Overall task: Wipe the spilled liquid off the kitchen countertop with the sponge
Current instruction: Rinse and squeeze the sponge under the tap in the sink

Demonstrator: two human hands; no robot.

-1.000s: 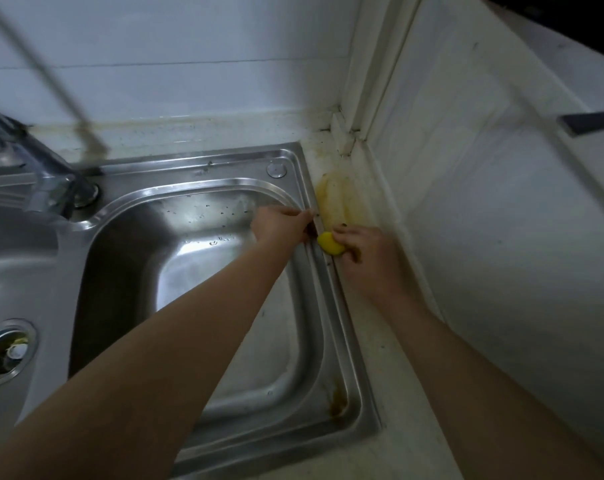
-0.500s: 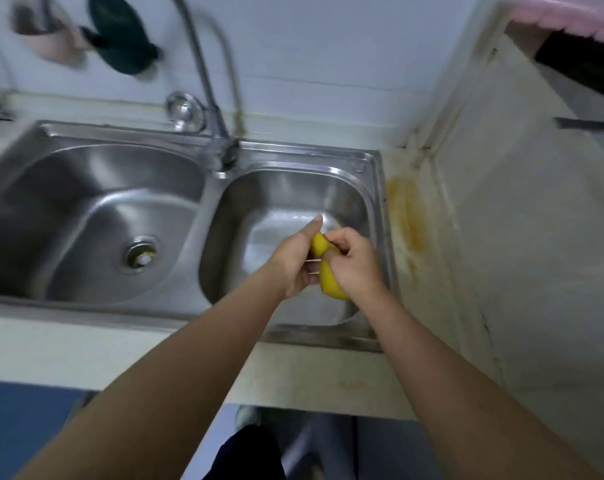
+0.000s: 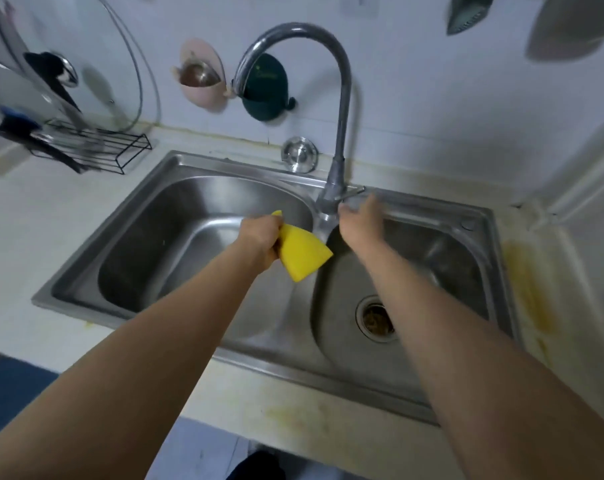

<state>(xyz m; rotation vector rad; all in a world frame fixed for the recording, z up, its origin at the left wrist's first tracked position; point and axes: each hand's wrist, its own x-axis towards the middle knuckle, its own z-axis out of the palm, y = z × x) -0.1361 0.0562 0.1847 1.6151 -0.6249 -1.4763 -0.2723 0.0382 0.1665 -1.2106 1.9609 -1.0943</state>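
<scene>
left hand (image 3: 261, 241) gripping sponge (image 3: 302, 252), right hand (image 3: 360, 220) at faucet (image 3: 338, 140)

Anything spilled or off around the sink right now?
Yes: a yellow-orange stain streaks the countertop right of the sink, unwiped. The left hand holds the sponge over the basins.

A home kitchen; a steel double sink (image 3: 176, 168) sits in a pale, stained counter (image 3: 34, 216); a gooseneck tap (image 3: 342, 109) rises at its back edge; pot lids stand in a wire rack (image 3: 113, 150) at the counter's back left corner.
</scene>
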